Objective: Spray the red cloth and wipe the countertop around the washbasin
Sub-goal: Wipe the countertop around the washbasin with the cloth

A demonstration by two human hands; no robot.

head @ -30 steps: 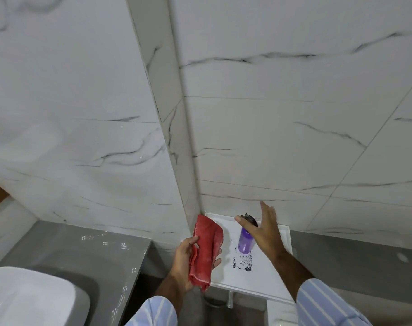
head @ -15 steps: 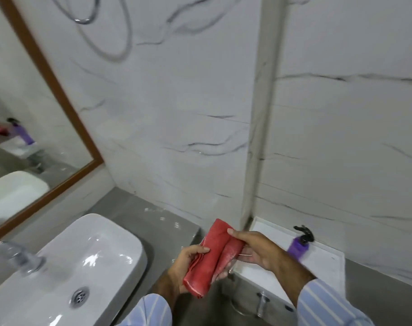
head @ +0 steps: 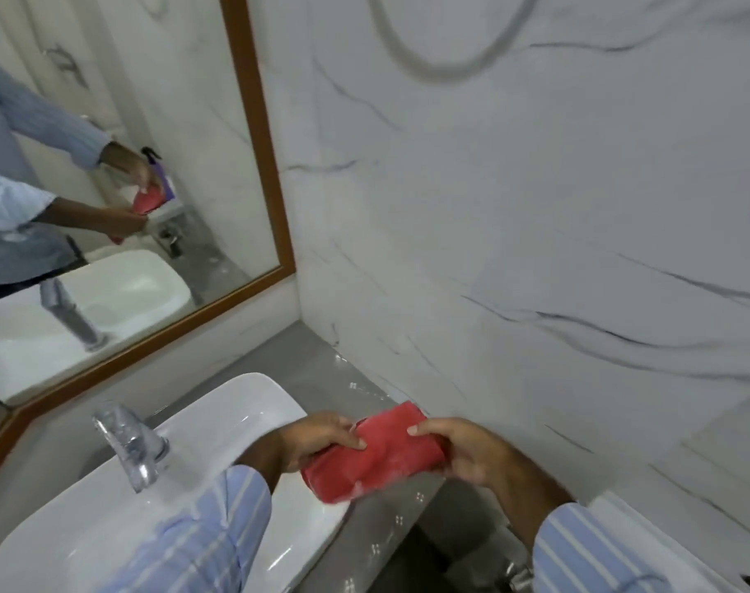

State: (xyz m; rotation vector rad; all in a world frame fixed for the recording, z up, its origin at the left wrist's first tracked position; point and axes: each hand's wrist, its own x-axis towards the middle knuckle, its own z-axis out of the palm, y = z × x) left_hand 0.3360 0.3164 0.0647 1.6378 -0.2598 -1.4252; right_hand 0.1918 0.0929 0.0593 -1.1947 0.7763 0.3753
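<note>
The left hand (head: pixel 321 438) is closed on the left end of the red cloth (head: pixel 375 451), thumb on top and fingers curled underneath. Taking the washbasin (head: pixel 244 404) as the marker and reading across: the chrome tap (head: pixel 129 447) stands at its back-left rim, and above and behind that hangs the wood-framed mirror (head: pixel 253 122). The folded cloth is held in the air just over the basin's right edge — above the grey countertop (head: pixel 334 378) that runs between the basin and the marble wall (head: pixel 535 207). To the right of the basin, the right hand (head: pixel 463 451) pinches the cloth's other end, thumb pressed on the upper face, fingers wrapped below. Both sleeves are pale blue with white stripes. No brand, label or lettering can be read on anything here — the frame is slightly blurred.
</note>
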